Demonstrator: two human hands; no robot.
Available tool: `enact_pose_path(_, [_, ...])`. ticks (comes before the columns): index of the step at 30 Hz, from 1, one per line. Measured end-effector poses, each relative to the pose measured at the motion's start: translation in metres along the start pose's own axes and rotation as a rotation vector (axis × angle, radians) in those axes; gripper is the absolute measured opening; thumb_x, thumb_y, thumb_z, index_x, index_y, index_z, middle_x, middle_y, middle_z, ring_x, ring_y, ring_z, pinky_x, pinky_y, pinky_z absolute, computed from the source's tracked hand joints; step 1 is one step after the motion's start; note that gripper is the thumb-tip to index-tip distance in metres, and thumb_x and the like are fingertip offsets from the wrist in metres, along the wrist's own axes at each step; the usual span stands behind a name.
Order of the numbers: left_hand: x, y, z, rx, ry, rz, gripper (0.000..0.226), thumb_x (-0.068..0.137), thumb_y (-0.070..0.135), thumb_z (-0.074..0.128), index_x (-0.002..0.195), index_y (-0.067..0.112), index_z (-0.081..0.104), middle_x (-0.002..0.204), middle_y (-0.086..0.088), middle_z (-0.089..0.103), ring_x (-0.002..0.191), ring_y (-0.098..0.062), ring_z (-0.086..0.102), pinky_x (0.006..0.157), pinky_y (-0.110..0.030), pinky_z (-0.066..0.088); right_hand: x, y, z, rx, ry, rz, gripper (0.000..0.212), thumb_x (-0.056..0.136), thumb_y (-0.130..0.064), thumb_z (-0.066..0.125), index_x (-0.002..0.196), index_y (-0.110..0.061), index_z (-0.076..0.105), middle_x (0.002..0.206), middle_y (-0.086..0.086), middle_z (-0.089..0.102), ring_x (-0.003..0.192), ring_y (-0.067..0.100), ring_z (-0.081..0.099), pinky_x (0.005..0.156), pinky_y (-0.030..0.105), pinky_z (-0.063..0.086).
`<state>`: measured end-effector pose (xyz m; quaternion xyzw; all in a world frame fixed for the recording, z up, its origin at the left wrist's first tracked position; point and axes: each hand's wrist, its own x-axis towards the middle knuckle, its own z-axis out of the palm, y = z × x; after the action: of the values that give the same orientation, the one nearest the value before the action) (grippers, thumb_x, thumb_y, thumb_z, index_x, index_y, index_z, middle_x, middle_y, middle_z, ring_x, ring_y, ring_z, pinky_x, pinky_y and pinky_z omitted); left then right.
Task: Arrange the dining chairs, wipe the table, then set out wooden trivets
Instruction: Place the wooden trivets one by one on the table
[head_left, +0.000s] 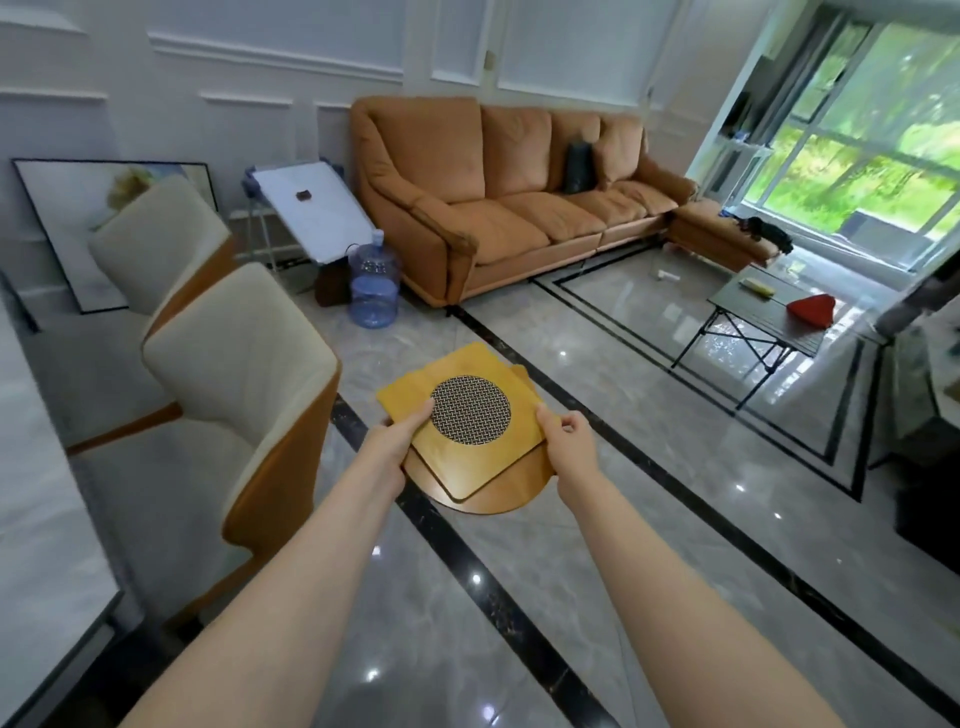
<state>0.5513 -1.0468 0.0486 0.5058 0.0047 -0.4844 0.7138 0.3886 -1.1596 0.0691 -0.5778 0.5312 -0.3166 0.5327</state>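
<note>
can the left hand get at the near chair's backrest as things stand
Probably not yet: the left hand grips the stacked trivets. The near chair stands close on its left, nothing between.

Smooth wooden trivets (470, 447) (woven centre)

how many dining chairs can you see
2, both left of the hands: the near chair beside the table edge, and the far chair behind it. Others may be out of frame.

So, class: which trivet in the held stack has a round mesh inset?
The top square trivet, held between left hand and right hand; the trivets beneath show only plain wood.
</note>
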Motion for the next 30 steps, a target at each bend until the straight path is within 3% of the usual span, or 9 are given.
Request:
enact_pose_path(5, [0.08,0.022,0.047,-0.047,0.061,0.074,0.049,0.084,0.026,0.07,0.126,0.006,0.054,0.097,-0.006,0.067,0.083,-0.019,0.065,0.077,-0.035,0.05,0.104,-0.03,0.012,-0.02,-0.065,-0.022,0.032,0.094,-0.034,0.057,0.077,-0.012,0.041,0.07,0.001,0.041,0.061,0.012,0.038,0.053,0.025,0.031])
enact_pose_path(8, [0.12,0.037,0.065,-0.069,0.133,0.101,0.052,0.083,0.031,0.07,0.125,0.006,0.053,0.111,-0.009,0.065,0.094,-0.025,0.063,0.085,-0.039,0.05,0.156,-0.046,0.026,-0.066,-0.159,-0.038,0.029,0.094,-0.033,0.057,0.083,-0.01,0.044,0.072,0.004,0.042,0.062,0.013,0.041,0.051,0.026,0.034])
enact_pose_path(14, [0.195,0.082,0.091,-0.091,0.277,0.178,0.061,0.078,0.037,0.074,0.127,0.006,0.053,0.121,-0.012,0.063,0.103,-0.028,0.062,0.094,-0.044,0.049,0.264,-0.088,0.067,-0.097,-0.351,-0.067,0.032,0.096,-0.03,0.054,0.074,-0.013,0.039,0.066,0.001,0.036,0.058,0.012,0.037,0.043,0.022,0.033])
enact_pose_path(16, [0.208,0.098,0.094,-0.108,0.307,0.21,0.058,0.083,0.034,0.069,0.129,0.005,0.05,0.122,-0.012,0.061,0.104,-0.029,0.061,0.09,-0.041,0.049,0.287,-0.099,0.088,-0.046,-0.423,-0.027,0.028,0.097,-0.031,0.054,0.078,-0.013,0.043,0.067,0.002,0.037,0.058,0.014,0.039,0.05,0.025,0.034])
enact_pose_path(19, [0.229,0.128,0.084,-0.148,0.377,0.264,0.05,0.09,0.035,0.06,0.129,0.006,0.05,0.121,-0.01,0.06,0.105,-0.028,0.059,0.083,-0.038,0.047,0.318,-0.112,0.136,-0.044,-0.537,0.014,0.029,0.098,-0.032,0.051,0.075,-0.014,0.046,0.069,0.003,0.043,0.062,0.015,0.043,0.056,0.028,0.037])
enact_pose_path(23, [0.254,0.163,0.063,-0.186,0.434,0.29,0.049,0.096,0.045,0.044,0.129,0.009,0.051,0.12,-0.009,0.061,0.11,-0.028,0.057,0.087,-0.039,0.044,0.341,-0.128,0.195,-0.015,-0.617,0.019,0.029,0.099,-0.029,0.049,0.075,-0.012,0.05,0.065,0.003,0.043,0.058,0.015,0.042,0.048,0.024,0.037])
enact_pose_path(28, [0.292,0.217,0.01,-0.298,0.493,0.328,0.06,0.094,0.055,0.039,0.138,0.014,0.047,0.132,-0.012,0.056,0.116,-0.031,0.055,0.097,-0.045,0.044,0.37,-0.159,0.302,-0.063,-0.747,-0.024,0.036,0.101,-0.026,0.046,0.067,-0.013,0.046,0.038,-0.005,0.043,0.035,0.006,0.042,0.04,0.017,0.036])
enact_pose_path(30, [0.307,0.24,-0.016,-0.357,0.542,0.34,0.061,0.093,0.055,0.04,0.138,0.014,0.046,0.135,-0.012,0.054,0.118,-0.032,0.054,0.102,-0.048,0.041,0.375,-0.171,0.349,-0.102,-0.787,-0.042,0.033,0.101,-0.027,0.045,0.071,-0.013,0.051,0.053,0.0,0.048,0.049,0.01,0.047,0.048,0.023,0.041])
